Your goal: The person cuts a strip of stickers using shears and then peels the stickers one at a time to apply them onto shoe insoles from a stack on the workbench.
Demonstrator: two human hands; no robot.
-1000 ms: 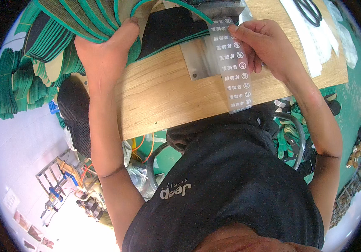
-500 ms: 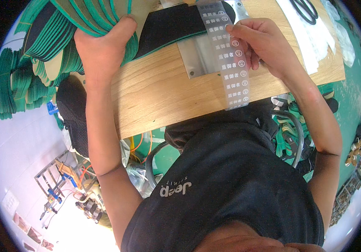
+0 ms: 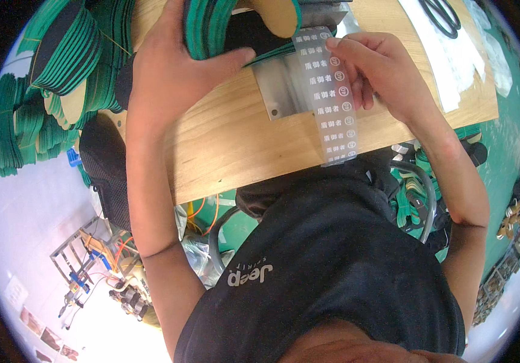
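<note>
My left hand (image 3: 172, 72) is at a stack of green-edged insoles (image 3: 206, 27), with the stack between its thumb and fingers. The thumb stretches toward a black insole (image 3: 249, 31) lying on the table, and the fingertips are hidden. A tan insole end (image 3: 277, 17) curves out above the black one. Between thumb and forefinger, my right hand (image 3: 372, 69) pinches a clear strip of printed labels (image 3: 331, 109). That strip hangs over a metal plate (image 3: 281, 85) and past the table's front edge.
Bundles of green-edged insoles (image 3: 69, 51) are piled at the left of the wooden table (image 3: 223, 154). Black-handled scissors (image 3: 440, 17) lie on white sheets (image 3: 432, 54) at the far right. A black mesh-covered object (image 3: 102, 163) stands beside the left edge.
My left hand has moved right and away from me with the insole stack, now partly over the black insole. The label strip has shifted slightly toward me in my right hand.
</note>
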